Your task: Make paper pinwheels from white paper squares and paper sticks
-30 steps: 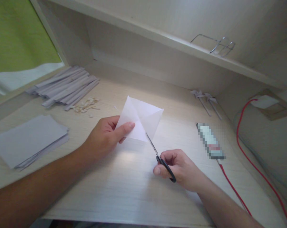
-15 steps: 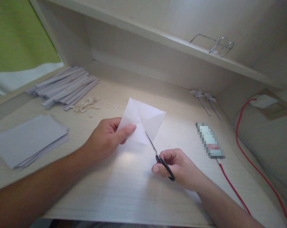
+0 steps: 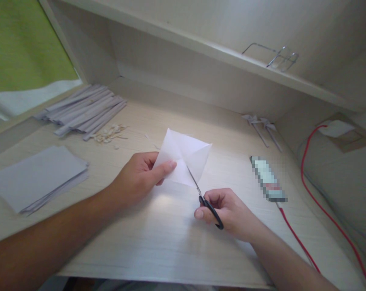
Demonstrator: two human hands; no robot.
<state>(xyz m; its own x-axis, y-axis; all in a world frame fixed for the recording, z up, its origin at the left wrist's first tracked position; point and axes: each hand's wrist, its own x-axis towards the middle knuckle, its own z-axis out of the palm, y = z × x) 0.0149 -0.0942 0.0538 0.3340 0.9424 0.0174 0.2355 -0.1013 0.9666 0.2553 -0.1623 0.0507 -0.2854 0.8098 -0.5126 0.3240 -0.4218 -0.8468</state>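
A square sheet of white paper [image 3: 193,151] with diagonal creases is pinched at its left edge by my left hand [image 3: 149,169], thumb on top and fingers underneath. My right hand [image 3: 223,214] is closed round the black handles of a pair of scissors [image 3: 211,212]. The scissor blades point up and left and lie at the paper's lower right corner, along a diagonal toward its middle. They look closed or nearly so. How far the paper is cut there cannot be made out. Both hands are held above the light wooden desk [image 3: 158,246].
Rolled paper tubes [image 3: 85,109] lie at the back left, beside a small pile of cotton swabs [image 3: 110,133]. A stack of paper sheets [image 3: 40,176] is at the left. On the right are two paper pinwheels [image 3: 260,125], a blurred phone [image 3: 267,180] and a red cable [image 3: 304,173].
My left hand and the paper have shifted slightly right, toward the scissors. The right hand with the scissors has barely moved.
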